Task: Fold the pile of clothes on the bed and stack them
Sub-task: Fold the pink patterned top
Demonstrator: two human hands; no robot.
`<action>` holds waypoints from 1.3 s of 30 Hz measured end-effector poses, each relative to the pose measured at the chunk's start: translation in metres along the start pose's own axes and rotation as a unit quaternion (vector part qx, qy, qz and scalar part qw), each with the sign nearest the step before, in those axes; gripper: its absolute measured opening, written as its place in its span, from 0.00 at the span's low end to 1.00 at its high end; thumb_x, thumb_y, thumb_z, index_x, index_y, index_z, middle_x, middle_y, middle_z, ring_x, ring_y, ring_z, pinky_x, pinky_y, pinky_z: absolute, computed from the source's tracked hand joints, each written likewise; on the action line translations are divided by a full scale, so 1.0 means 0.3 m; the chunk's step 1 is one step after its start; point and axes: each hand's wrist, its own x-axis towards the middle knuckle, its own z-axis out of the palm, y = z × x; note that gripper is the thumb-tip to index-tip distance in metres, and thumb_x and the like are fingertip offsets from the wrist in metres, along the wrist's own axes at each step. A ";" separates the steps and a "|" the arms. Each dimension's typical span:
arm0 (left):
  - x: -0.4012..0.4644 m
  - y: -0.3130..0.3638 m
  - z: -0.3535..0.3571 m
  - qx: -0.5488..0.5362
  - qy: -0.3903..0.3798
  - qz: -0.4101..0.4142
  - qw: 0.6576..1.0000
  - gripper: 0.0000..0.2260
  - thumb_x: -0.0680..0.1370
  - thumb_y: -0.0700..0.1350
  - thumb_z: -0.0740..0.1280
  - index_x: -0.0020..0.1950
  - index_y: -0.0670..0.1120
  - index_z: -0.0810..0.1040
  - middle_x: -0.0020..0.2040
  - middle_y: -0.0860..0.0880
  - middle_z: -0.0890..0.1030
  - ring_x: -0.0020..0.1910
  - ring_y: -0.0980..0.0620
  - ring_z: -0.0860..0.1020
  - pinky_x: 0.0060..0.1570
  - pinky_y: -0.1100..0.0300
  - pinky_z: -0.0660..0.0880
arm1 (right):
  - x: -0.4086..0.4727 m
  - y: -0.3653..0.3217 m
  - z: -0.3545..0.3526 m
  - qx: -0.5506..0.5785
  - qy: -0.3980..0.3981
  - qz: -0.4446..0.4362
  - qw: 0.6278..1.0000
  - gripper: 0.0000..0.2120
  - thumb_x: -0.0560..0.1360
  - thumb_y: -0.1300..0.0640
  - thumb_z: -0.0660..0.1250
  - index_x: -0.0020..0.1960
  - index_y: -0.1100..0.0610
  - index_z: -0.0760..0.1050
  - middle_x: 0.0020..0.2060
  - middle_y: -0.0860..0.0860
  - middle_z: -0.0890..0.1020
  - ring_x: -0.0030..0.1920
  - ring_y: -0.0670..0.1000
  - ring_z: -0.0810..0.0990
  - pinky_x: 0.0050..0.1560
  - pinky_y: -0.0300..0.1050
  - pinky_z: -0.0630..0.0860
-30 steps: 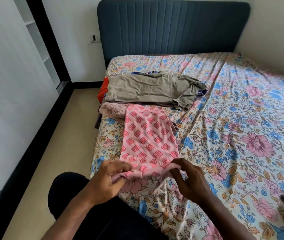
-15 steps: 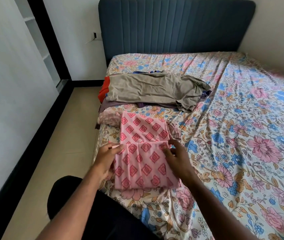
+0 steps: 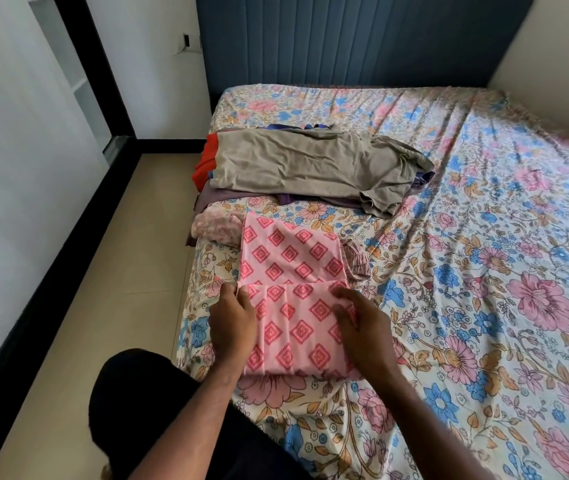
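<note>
Nearest the camera, a dark-clothed knee (image 3: 144, 403) juts over the bed's near edge, and both forearms reach forward from it. The left hand (image 3: 232, 322) lies on the left edge of a pink garment with a red diamond print (image 3: 290, 299), its fingers (image 3: 231, 292) lightly bent and resting on the cloth at the fold line; whether they pinch the edge cannot be told. The right hand (image 3: 362, 327) lies flat on the right side of the same garment, its fingers (image 3: 343, 299) spread and pressing the cloth down without gripping it. The garment sits near the bed's left side on a floral sheet (image 3: 483, 271), its near half doubled over the far half so that a crosswise edge runs between the two hands. Just beyond its far left corner lies a small crumpled pink floral piece (image 3: 215, 225). Farther back rests the pile of unfolded clothes: a taupe garment (image 3: 303, 164) spread on top, with orange cloth (image 3: 206, 161) and purple cloth (image 3: 213, 199) showing beneath it. Behind the bed stands a blue padded headboard (image 3: 345, 39).
</note>
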 end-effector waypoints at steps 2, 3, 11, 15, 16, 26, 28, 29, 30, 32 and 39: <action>0.014 -0.036 0.004 0.018 -0.025 0.012 0.999 0.05 0.85 0.46 0.60 0.53 0.44 0.70 0.37 0.51 0.78 0.25 0.57 0.76 0.18 0.68 0.66 | 0.010 0.017 -0.005 -0.076 -0.002 0.000 0.997 0.13 0.82 0.58 0.66 0.66 0.52 0.76 0.58 0.50 0.80 0.41 0.43 0.85 0.33 0.36 0.81; 0.019 -0.056 0.004 0.021 -0.033 0.017 0.999 0.06 0.84 0.46 0.62 0.54 0.45 0.69 0.39 0.49 0.80 0.26 0.57 0.77 0.18 0.66 0.69 | 0.016 0.029 -0.007 -0.123 -0.010 0.007 0.992 0.14 0.82 0.56 0.67 0.67 0.51 0.75 0.61 0.51 0.78 0.43 0.44 0.84 0.33 0.35 0.81; -0.014 -0.187 -0.148 0.065 -0.161 0.348 0.921 0.22 0.72 0.68 0.67 0.53 0.51 0.79 0.52 0.54 0.78 0.51 0.54 0.77 0.51 0.54 0.78 | -0.072 0.103 -0.146 -0.288 -0.177 -0.178 0.924 0.35 0.70 0.21 0.59 0.72 0.35 0.65 0.80 0.38 0.56 0.78 0.49 0.60 0.74 0.59 0.57; -0.058 -0.203 -0.190 0.245 -0.174 0.459 0.836 0.34 0.62 0.77 0.66 0.60 0.58 0.75 0.58 0.57 0.76 0.58 0.57 0.73 0.56 0.53 0.69 | -0.102 0.155 -0.156 -0.374 -0.181 -0.229 0.880 0.38 0.74 0.23 0.56 0.79 0.37 0.53 0.80 0.42 0.57 0.80 0.46 0.56 0.77 0.62 0.56; -0.062 -0.203 -0.197 0.269 -0.170 0.469 0.824 0.33 0.61 0.74 0.71 0.60 0.59 0.74 0.58 0.57 0.76 0.58 0.57 0.73 0.55 0.53 0.70 | -0.104 0.167 -0.154 -0.367 -0.153 -0.258 0.880 0.35 0.77 0.28 0.58 0.79 0.40 0.56 0.79 0.45 0.62 0.79 0.48 0.61 0.75 0.63 0.61; -0.052 -0.189 -0.263 0.280 -0.139 0.545 0.778 0.25 0.56 0.39 0.84 0.51 0.51 0.85 0.49 0.54 0.84 0.47 0.54 0.82 0.45 0.55 0.76 | -0.138 0.184 -0.154 -0.343 0.044 -0.397 0.850 0.06 0.76 0.53 0.64 0.53 0.51 0.72 0.53 0.54 0.83 0.49 0.54 0.82 0.43 0.52 0.81; -0.024 -0.204 -0.282 0.280 -0.145 0.540 0.781 0.25 0.57 0.37 0.83 0.52 0.51 0.85 0.51 0.54 0.85 0.48 0.54 0.82 0.46 0.55 0.77 | -0.124 0.178 -0.166 -0.335 0.068 -0.411 0.845 0.06 0.75 0.54 0.66 0.51 0.51 0.72 0.51 0.53 0.83 0.48 0.52 0.80 0.43 0.49 0.77; -0.015 -0.218 -0.285 0.280 -0.157 0.528 0.786 0.25 0.58 0.37 0.83 0.52 0.52 0.85 0.51 0.55 0.85 0.48 0.56 0.82 0.46 0.55 0.78 | -0.122 0.179 -0.172 -0.344 0.069 -0.410 0.842 0.06 0.75 0.53 0.67 0.51 0.51 0.72 0.50 0.52 0.83 0.47 0.51 0.79 0.44 0.48 0.75; -0.008 -0.233 -0.283 0.285 -0.174 0.513 0.791 0.25 0.59 0.38 0.84 0.52 0.54 0.85 0.50 0.57 0.84 0.48 0.57 0.82 0.48 0.56 0.77 | -0.121 0.182 -0.179 -0.358 0.057 -0.404 0.840 0.06 0.75 0.52 0.66 0.51 0.49 0.72 0.49 0.51 0.83 0.46 0.51 0.79 0.45 0.48 0.74; 0.000 -0.242 -0.273 0.300 -0.227 0.481 0.792 0.24 0.64 0.41 0.82 0.55 0.59 0.83 0.51 0.62 0.83 0.49 0.61 0.79 0.53 0.58 0.72 | -0.127 0.189 -0.193 -0.381 0.015 -0.384 0.841 0.07 0.75 0.48 0.63 0.52 0.47 0.71 0.49 0.49 0.83 0.43 0.50 0.81 0.45 0.49 0.76; 0.012 -0.243 -0.270 0.291 -0.255 0.449 0.806 0.22 0.71 0.45 0.75 0.63 0.58 0.79 0.57 0.59 0.79 0.56 0.59 0.74 0.61 0.52 0.72 | -0.120 0.203 -0.217 -0.351 -0.038 -0.342 0.871 0.07 0.75 0.47 0.62 0.53 0.45 0.72 0.52 0.46 0.82 0.48 0.50 0.82 0.48 0.54 0.80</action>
